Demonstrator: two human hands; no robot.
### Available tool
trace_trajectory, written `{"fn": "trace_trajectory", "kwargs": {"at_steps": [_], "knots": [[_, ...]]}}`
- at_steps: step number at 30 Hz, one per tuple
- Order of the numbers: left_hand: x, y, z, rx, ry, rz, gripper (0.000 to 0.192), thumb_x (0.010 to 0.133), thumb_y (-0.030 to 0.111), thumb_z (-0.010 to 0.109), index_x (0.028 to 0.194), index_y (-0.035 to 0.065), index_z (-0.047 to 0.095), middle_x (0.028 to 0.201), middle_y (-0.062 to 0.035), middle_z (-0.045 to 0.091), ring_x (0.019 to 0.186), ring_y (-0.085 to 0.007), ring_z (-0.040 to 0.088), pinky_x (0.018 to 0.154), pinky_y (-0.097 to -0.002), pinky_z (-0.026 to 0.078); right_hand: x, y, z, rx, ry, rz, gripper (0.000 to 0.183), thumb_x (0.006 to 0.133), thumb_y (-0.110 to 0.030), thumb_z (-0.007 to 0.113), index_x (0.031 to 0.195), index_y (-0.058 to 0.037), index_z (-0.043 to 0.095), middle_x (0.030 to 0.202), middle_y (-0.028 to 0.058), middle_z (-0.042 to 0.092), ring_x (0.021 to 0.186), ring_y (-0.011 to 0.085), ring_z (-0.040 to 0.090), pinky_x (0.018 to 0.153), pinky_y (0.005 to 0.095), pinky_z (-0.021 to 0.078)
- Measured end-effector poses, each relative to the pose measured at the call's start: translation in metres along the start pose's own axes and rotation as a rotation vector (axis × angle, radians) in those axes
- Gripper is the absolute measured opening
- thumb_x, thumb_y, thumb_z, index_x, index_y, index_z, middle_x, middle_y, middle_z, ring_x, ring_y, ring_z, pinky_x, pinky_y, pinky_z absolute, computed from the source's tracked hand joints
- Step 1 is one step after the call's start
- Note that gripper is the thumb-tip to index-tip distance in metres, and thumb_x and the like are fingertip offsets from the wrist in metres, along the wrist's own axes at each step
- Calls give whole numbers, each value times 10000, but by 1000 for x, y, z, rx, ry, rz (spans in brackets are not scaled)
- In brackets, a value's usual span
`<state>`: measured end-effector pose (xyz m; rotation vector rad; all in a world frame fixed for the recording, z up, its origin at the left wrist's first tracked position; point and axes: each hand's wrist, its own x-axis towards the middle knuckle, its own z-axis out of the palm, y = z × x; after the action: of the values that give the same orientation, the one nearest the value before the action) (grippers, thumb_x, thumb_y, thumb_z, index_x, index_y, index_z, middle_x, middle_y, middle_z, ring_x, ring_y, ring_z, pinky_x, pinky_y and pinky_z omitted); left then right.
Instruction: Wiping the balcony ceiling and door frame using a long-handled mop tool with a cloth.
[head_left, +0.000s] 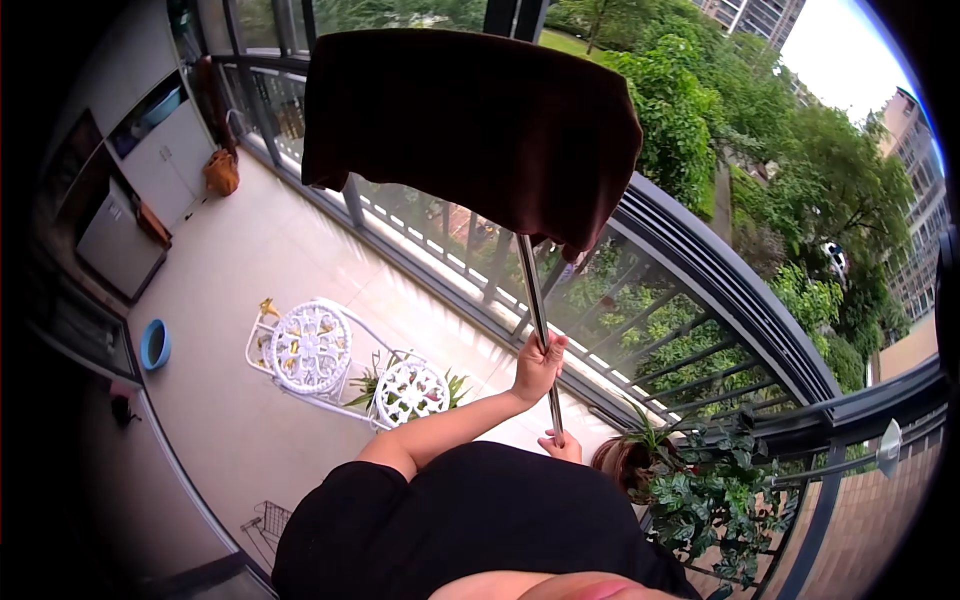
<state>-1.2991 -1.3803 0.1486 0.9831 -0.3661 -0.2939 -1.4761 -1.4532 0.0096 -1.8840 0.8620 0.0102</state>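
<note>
My left hand (538, 369) is closed around the middle of a shiny metal pole (533, 289). Lower down, near my body, my right hand (562, 445) holds the pole's bottom end. A dark brown cloth (472, 135) hangs spread at the pole's upper end, in front of the balcony windows; it hides how it is attached to the pole. The pole stands tilted, its top leaning away to the upper left of the view.
A white metal plant stand (310, 347) with potted plants stands on the tiled floor at my left. Beyond it are a blue basin (156, 345), a brown bag (221, 173) and cabinets (169, 156). A railing (600, 300) runs ahead; a leafy plant (712, 499) stands at my right.
</note>
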Motion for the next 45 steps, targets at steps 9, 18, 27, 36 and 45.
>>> {"fn": "trace_trajectory", "kwargs": {"at_steps": [9, 18, 27, 36, 45], "knots": [[-27, -23, -38, 180, 197, -55, 258, 867, 270, 537, 804, 88, 365, 512, 11, 413, 440, -74, 456, 413, -207, 383, 6, -1, 15, -93, -73, -103, 242, 783, -226, 633, 724, -14, 533, 541, 69, 465, 545, 125, 387, 539, 301, 385], [-44, -20, -37, 311, 185, -48, 162, 867, 134, 497, 873, 38, 366, 634, -32, 477, 525, -105, 531, 492, -244, 458, 22, 49, 11, 58, -213, -81, 203, 772, -182, 643, 728, -14, 539, 537, 55, 471, 550, 98, 398, 529, 288, 381], [-44, -30, -45, 277, 164, -109, 111, 819, 14, 438, 889, 17, 352, 650, -72, 501, 543, -149, 542, 539, -272, 471, 10, 42, -4, -66, -277, -100, 204, 746, -239, 664, 782, -54, 586, 615, 108, 580, 587, 196, 566, 581, 316, 430], [-53, -5, -45, 175, 193, -166, 120, 800, -4, 446, 875, 52, 372, 642, -69, 501, 553, -162, 540, 554, -285, 475, -11, 3, -3, -195, -347, -97, 232, 741, -299, 660, 766, -81, 584, 626, 81, 589, 613, 229, 587, 576, 328, 432], [-80, 42, -77, 225, 281, -93, 119, 790, 2, 443, 875, 41, 370, 641, -67, 501, 557, -147, 534, 560, -271, 460, -4, 5, 47, -75, -600, -218, 263, 739, -326, 670, 722, -84, 567, 604, 45, 557, 570, 155, 522, 567, 295, 414]]}}
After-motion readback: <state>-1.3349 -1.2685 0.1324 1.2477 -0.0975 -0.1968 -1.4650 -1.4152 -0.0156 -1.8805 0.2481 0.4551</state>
